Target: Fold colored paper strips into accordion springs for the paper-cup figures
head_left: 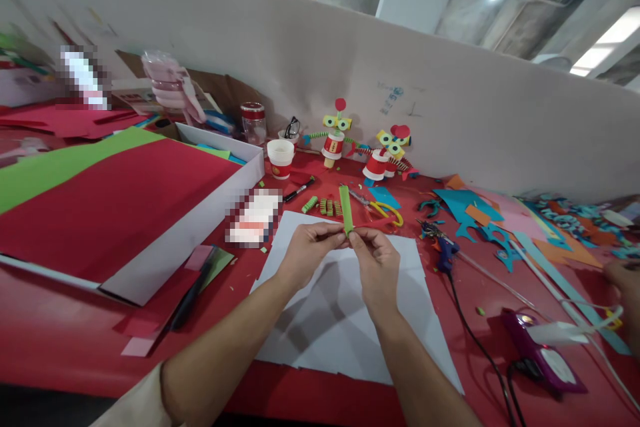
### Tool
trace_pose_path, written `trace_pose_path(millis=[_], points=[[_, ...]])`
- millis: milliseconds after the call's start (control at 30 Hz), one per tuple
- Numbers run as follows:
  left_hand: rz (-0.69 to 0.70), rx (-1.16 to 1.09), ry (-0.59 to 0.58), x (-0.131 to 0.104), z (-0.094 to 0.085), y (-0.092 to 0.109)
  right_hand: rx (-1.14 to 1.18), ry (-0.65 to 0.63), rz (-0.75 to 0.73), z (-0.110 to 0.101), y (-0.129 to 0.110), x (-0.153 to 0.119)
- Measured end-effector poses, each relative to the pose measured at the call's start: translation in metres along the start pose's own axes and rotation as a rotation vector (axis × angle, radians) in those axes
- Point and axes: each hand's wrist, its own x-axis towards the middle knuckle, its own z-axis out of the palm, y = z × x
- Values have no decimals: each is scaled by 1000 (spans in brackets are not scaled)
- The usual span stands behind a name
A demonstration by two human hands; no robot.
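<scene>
2 hands (pixel 314 252) (pixel 376 259) pinch a green strip (pixel 345 205) and a red strip (pixel 377 221).

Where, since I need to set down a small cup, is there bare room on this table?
Front left: bare red tabletop, bordered by the white box and pink scrap. Also the white sheet below the left hand and right hand. Crowded: the back, with paper-cup figures and scissors; the right, with blue scraps, glue gun and power strip.

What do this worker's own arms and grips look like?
The left grip and right grip are human hands with no visible gloves, watch or bracelet. A pale cream sleeve leaves the left forearm bare; no sleeve shows on the right arm.
</scene>
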Motion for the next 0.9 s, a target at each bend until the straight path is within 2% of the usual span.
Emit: trace_pose_path(millis=[267,433,533,667,900], points=[[-6,-104,95,-1,4,-2,-16,46,-83,5,-2,-5],[-32,-213,141,0,8,-5,159,-32,35,8,3,-5],[-21,-233,133,-1,9,-7,243,-60,97,8,5,-3],[23,-215,136,-1,9,-10,244,-87,130,7,5,-2],[-69,-159,19,4,-1,-6,252,-122,146,4,3,2]])
